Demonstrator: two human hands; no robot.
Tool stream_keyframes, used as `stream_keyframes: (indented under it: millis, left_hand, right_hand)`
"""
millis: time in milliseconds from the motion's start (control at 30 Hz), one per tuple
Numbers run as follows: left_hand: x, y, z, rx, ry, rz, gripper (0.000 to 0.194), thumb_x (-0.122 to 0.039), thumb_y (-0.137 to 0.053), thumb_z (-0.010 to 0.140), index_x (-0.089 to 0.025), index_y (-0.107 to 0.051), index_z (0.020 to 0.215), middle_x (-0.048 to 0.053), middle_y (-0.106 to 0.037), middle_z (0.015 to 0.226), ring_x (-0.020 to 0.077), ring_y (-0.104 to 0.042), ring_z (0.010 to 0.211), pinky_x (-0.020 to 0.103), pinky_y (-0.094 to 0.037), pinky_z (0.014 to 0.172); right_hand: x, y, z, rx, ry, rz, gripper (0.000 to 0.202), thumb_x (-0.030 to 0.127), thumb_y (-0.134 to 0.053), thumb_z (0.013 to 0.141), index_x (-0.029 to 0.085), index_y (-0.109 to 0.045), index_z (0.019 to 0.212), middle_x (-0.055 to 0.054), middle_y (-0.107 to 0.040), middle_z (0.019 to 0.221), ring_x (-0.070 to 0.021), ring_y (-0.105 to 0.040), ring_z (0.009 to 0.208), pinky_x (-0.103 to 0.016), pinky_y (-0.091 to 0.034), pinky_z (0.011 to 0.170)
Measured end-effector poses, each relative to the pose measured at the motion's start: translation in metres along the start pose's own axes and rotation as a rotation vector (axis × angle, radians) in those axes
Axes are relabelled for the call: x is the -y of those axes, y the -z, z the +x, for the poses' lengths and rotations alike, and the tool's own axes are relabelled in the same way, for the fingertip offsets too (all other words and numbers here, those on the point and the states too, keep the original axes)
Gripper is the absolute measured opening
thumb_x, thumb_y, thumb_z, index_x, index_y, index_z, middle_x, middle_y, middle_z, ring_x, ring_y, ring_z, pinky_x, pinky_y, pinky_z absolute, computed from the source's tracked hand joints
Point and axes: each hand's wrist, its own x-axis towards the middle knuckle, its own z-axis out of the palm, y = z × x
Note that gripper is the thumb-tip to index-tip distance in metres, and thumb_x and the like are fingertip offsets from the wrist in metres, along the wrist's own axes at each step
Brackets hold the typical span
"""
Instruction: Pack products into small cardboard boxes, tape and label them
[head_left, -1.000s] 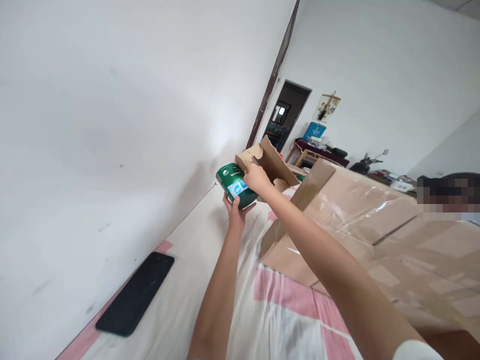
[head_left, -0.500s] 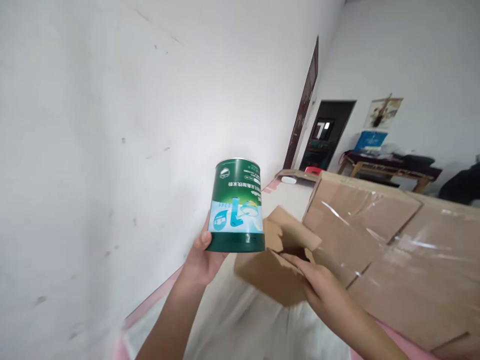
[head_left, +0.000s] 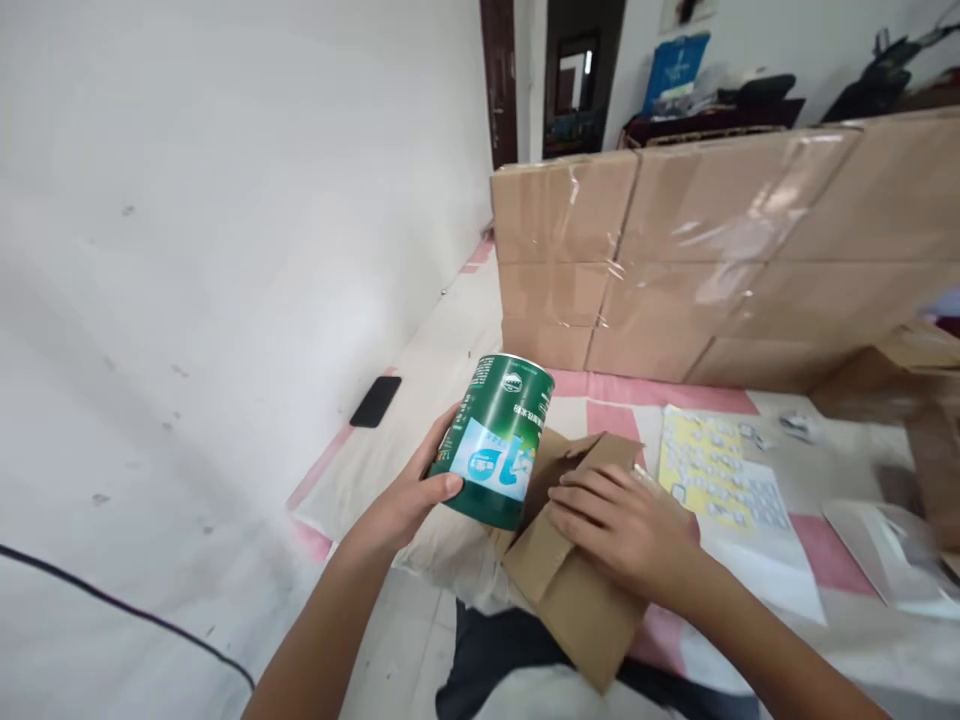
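My left hand (head_left: 420, 490) is wrapped round the lower side of a green tin can (head_left: 499, 430), thumb near its dark green base. The can tilts, its printed label with blue and white artwork reads upside down, and a silver rim shows at the top. My right hand (head_left: 626, 520) grips a small brown cardboard box (head_left: 577, 610), its fingers bent over a folded flap. Some flaps of the box stand raised beside the can. The inside of the box is mostly hidden by the can and the flaps.
Taped cardboard boxes (head_left: 675, 240) are stacked like a wall behind. A black phone (head_left: 376, 401) lies by the white wall at left. Printed yellow and white sheets (head_left: 709, 470) and a clear plastic piece (head_left: 885, 550) rest on the pink-and-white cloth (head_left: 559, 384) to the right.
My view has swung down and to the right. The can has come lower, more tilted, close over the box. My right hand's fingers now lie on top of the box flap.
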Motion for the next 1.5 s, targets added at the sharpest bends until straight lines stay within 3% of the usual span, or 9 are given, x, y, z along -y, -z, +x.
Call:
stream_keyframes:
  millis: [200,433,567,767,867,1000,1200,1367,1500]
  left_hand:
    - [-0.003,-0.033,-0.003,0.208,0.050,0.185,0.103,-0.055,-0.084,0.075,-0.038,-0.029,0.160,0.007,-0.033,0.169,0.0384,-0.045,0.146,0.047,-0.048,0.113]
    - [-0.039,-0.087,0.000,0.444,0.044,0.676,0.105,-0.054,-0.084,0.077,-0.043,-0.023,0.162,0.005,-0.040,0.166,0.0363,-0.054,0.140,0.048,-0.053,0.109]
    - [-0.005,-0.117,0.006,0.625,0.004,1.032,0.098,-0.060,-0.073,0.086,-0.032,-0.023,0.165,0.011,-0.033,0.170,0.0389,-0.036,0.154,0.056,-0.039,0.123]
    - [0.062,-0.139,0.006,0.815,-0.285,1.396,0.059,-0.028,-0.044,0.104,-0.025,-0.033,0.162,0.017,-0.016,0.173,0.0358,-0.017,0.161,0.058,-0.029,0.128]
    - [0.063,-0.133,0.008,0.724,-0.394,1.373,0.051,-0.033,-0.047,0.103,-0.029,-0.046,0.155,0.015,-0.037,0.166,0.0345,-0.041,0.151,0.053,-0.045,0.118]
    - [0.047,-0.119,0.010,0.607,-0.447,1.357,0.042,-0.041,-0.036,0.107,-0.020,-0.071,0.104,0.009,-0.070,0.101,0.0214,-0.064,0.091,0.035,-0.051,0.078]
    - [0.030,-0.110,0.002,0.953,-0.346,1.122,0.055,-0.046,-0.031,0.109,-0.020,-0.061,0.071,0.002,-0.062,0.066,0.0171,-0.054,0.072,0.035,-0.038,0.071]
    - [0.035,-0.112,-0.005,1.018,-0.433,1.216,0.061,-0.064,-0.028,0.104,-0.021,-0.051,0.067,0.003,-0.054,0.062,0.0206,-0.045,0.072,0.038,-0.031,0.070]
    - [0.042,-0.109,-0.010,0.989,-0.495,1.292,0.061,-0.073,-0.030,0.099,-0.020,-0.054,0.082,0.004,-0.061,0.078,0.0209,-0.047,0.079,0.039,-0.030,0.074]
  right_hand:
    - [0.058,0.010,-0.065,-0.346,-0.259,-0.038,0.036,0.004,-0.050,0.095,0.018,-0.071,0.120,-0.009,-0.078,0.120,-0.0258,-0.066,0.127,-0.043,-0.047,0.102]
    - [0.087,0.010,-0.100,-0.439,-0.396,-0.065,0.039,0.002,-0.056,0.090,0.022,-0.071,0.119,-0.007,-0.079,0.118,-0.0240,-0.068,0.127,-0.042,-0.047,0.108]
    - [0.104,0.006,-0.109,-0.444,-0.420,-0.103,0.039,0.001,-0.055,0.088,0.023,-0.070,0.117,-0.004,-0.080,0.115,-0.0224,-0.068,0.127,-0.041,-0.044,0.112]
    - [0.131,-0.006,-0.119,-0.436,-0.527,-0.143,0.043,-0.004,-0.053,0.083,0.023,-0.070,0.112,-0.001,-0.081,0.112,-0.0217,-0.067,0.124,-0.042,-0.037,0.116]
    - [0.130,0.001,-0.135,-0.452,-0.569,-0.183,0.036,0.005,-0.058,0.083,0.026,-0.071,0.109,-0.004,-0.079,0.116,-0.0286,-0.062,0.127,-0.055,-0.033,0.118]
    - [0.098,0.048,-0.157,-0.580,-0.674,-0.148,0.032,0.017,-0.057,0.091,0.030,-0.072,0.116,-0.010,-0.071,0.126,-0.0368,-0.056,0.129,-0.063,-0.039,0.110]
    - [0.022,0.125,-0.129,0.082,-0.773,0.286,0.035,0.040,-0.044,0.109,0.033,-0.076,0.122,-0.005,-0.059,0.146,-0.0288,-0.061,0.128,-0.043,-0.054,0.101]
    - [-0.015,0.098,-0.089,0.512,-0.611,0.043,0.046,0.042,-0.051,0.105,0.020,-0.079,0.076,-0.017,-0.066,0.122,-0.0337,-0.063,0.106,-0.048,-0.054,0.083]
    - [-0.016,0.077,-0.075,0.685,-0.607,-0.130,0.044,0.039,-0.051,0.103,0.015,-0.079,0.081,-0.019,-0.063,0.101,-0.0262,-0.062,0.078,-0.041,-0.049,0.070]
